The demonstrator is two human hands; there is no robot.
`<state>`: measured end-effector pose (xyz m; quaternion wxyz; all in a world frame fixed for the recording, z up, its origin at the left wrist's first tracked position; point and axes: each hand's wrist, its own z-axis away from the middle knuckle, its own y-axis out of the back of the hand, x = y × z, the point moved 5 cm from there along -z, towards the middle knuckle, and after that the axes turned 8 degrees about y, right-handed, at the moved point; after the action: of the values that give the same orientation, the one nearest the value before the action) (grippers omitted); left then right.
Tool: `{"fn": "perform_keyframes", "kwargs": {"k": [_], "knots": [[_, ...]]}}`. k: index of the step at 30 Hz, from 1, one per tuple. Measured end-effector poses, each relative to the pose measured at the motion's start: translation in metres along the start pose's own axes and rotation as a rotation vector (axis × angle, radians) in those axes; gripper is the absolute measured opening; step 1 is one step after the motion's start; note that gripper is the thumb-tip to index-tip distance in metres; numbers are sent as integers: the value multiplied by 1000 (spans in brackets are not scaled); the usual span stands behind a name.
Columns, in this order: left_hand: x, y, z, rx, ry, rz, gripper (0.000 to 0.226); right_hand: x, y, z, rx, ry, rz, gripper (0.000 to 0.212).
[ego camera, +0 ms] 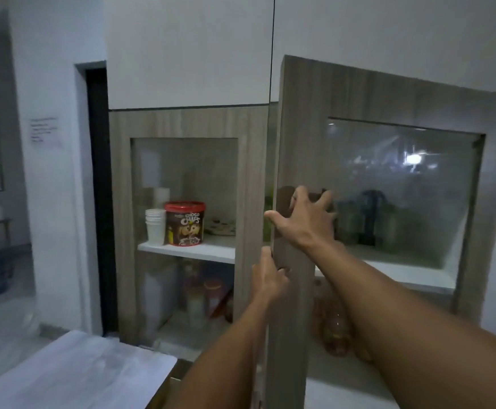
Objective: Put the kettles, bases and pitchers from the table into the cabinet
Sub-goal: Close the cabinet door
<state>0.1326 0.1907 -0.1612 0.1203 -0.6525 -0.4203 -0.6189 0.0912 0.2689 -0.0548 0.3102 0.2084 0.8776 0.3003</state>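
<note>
Two hands are working the cabinet door [300, 128] at its upright free edge, centre frame: left hand [269, 280] clamping fingers round it below, right hand [307, 221] pressing splayed fingers above.

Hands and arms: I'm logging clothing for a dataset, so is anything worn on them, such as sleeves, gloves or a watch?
Nothing worn shows. The left hand and right hand are ungloved, and the left forearm and right forearm are bare to the picture's lower edge: no sleeve, watch or bracelet. No ring shows, though the fingers are slightly blurred.
</note>
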Motion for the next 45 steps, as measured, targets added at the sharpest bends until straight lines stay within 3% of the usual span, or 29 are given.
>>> {"fn": "perform_keyframes", "kwargs": {"k": [5,18,24,30,36,45], "knots": [[-10,-4,-62,55,10,-24,31,6,-41,-53,46,1,-6,54],[-30,-24,-189,-2,4,-74,34,31,-117,-142,108,-59,66,54],[-33,-17,-213,286,11,-161,70,47,-133,-172,77,-99,74,40],[-36,-36,-253,248,87,-232,71,56,-146,-197,80,-113,111,39],[-41,-44,-277,371,106,-212,73,70,-158,-218,111,-59,154,43],[-44,-46,-284,263,78,-295,85,82,-159,-220,24,9,148,44]]}}
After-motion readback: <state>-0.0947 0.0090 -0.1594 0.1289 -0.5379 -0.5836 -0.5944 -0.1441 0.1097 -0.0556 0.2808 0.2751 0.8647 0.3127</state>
